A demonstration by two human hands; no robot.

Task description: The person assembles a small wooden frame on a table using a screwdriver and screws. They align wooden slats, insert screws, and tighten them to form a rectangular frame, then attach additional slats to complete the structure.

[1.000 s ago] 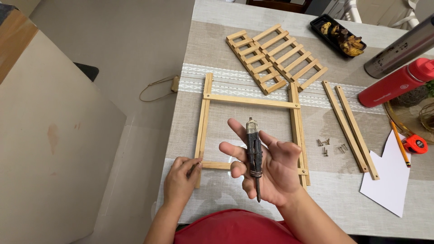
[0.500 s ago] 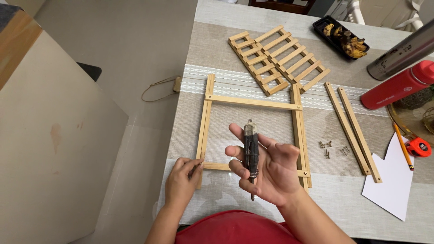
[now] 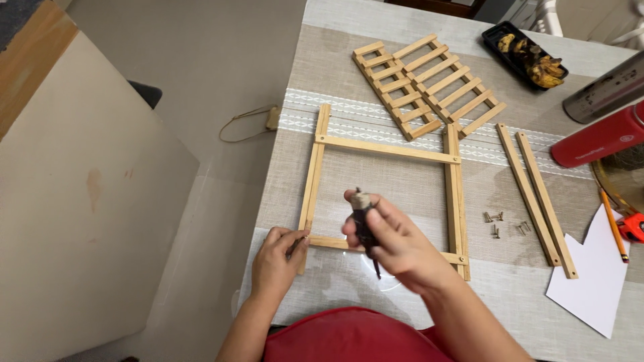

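Note:
A rectangular frame of light wooden slats (image 3: 386,149) lies flat on the table in front of me. My right hand (image 3: 396,245) is closed around a dark-handled screwdriver (image 3: 363,222), held upright above the frame's near slat, tip pointing down. At the frame's near left corner rests my left hand (image 3: 276,263), fingers pinching something small against the wood; what it pinches is too small to tell.
Two slatted wooden panels (image 3: 426,84) lie beyond the frame. To the right are two loose slats (image 3: 537,198), several small screws (image 3: 503,222), white paper (image 3: 594,285), a pencil (image 3: 613,224), a red bottle (image 3: 597,139) and a black food tray (image 3: 524,57). The table's left edge drops to the floor.
My right hand turned over and closed on the screwdriver, which earlier lay on the open palm. It moved slightly toward the frame's near slat. The left hand stayed at the corner.

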